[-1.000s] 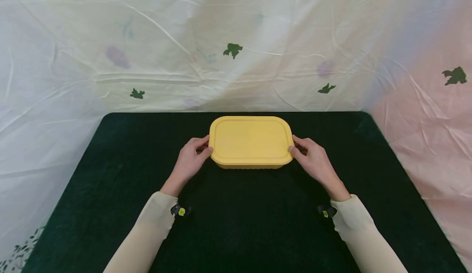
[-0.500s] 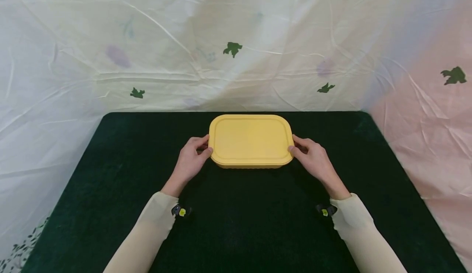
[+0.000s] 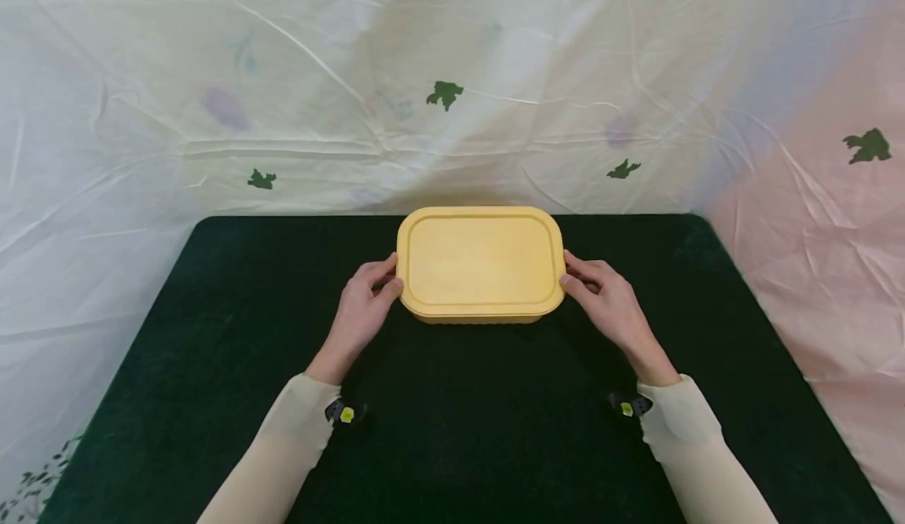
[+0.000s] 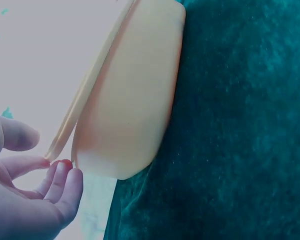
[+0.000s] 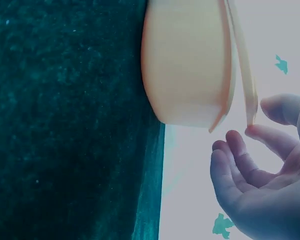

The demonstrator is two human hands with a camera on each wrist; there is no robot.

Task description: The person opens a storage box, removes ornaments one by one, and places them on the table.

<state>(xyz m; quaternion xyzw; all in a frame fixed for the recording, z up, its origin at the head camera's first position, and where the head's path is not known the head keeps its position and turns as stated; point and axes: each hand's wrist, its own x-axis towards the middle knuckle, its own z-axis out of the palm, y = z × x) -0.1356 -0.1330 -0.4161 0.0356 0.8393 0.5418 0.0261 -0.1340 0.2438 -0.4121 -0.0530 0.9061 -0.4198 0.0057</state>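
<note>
A yellow rectangular food box stands near the far side of the table, its lid (image 3: 481,261) tipped up along the far edge. Only a strip of the box (image 3: 481,320) shows under the lid's near edge in the head view. By the left end, my left hand (image 3: 362,304) pinches the lid between thumb and fingers. My right hand (image 3: 608,304) pinches the opposite end in the same way. Both wrist views show a wedge-shaped gap between the lid (image 4: 85,95) and the box wall (image 5: 187,65), widest by the fingers. The inside of the box is hidden.
Dark green cloth covers the table (image 3: 452,430). Behind it hangs a pale curtain (image 3: 318,100) with leaf shapes, and a pinkish curtain (image 3: 813,272) borders the right. A small dark wrist device (image 3: 344,412) sits at the left cuff, another device (image 3: 632,406) at the right.
The lid's far edge has risen, now overlapping the table's back edge in the head view. Both hands have shifted slightly outward and up with it, while the box has stayed in place.
</note>
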